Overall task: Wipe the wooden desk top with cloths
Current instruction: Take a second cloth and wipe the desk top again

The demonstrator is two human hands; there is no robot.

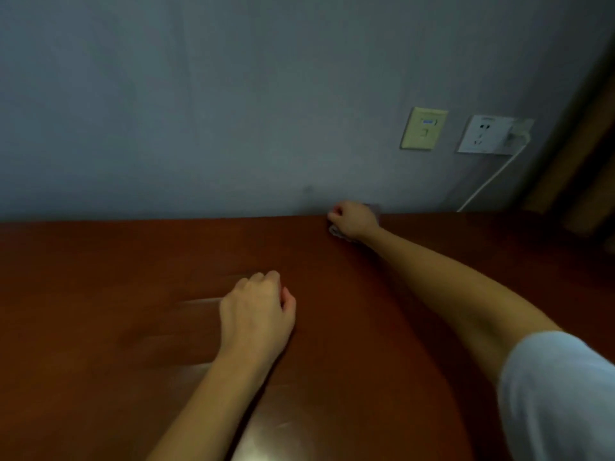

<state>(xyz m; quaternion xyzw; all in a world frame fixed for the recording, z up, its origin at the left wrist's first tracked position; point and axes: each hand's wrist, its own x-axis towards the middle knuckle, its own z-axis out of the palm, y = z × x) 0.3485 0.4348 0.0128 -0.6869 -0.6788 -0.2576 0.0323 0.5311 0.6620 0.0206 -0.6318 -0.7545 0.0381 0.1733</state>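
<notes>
The right hand [354, 218] reaches to the far edge of the reddish-brown wooden table [100, 294], right of centre. It is fisted round a crumpled pale cloth [335, 231], which peeks out below the knuckles against the grey wall [199, 94]. The left hand [256, 314] rests mid-frame on the table, fingers curled, holding nothing that shows. In the upper right, a beige wall plate [424, 128] is mounted beside a white socket [486, 134].

Right hand [354, 219] gripping cloth [334, 231] at far edge of desk top [133, 261], left hand [258, 314] curled, resting nearer
</notes>
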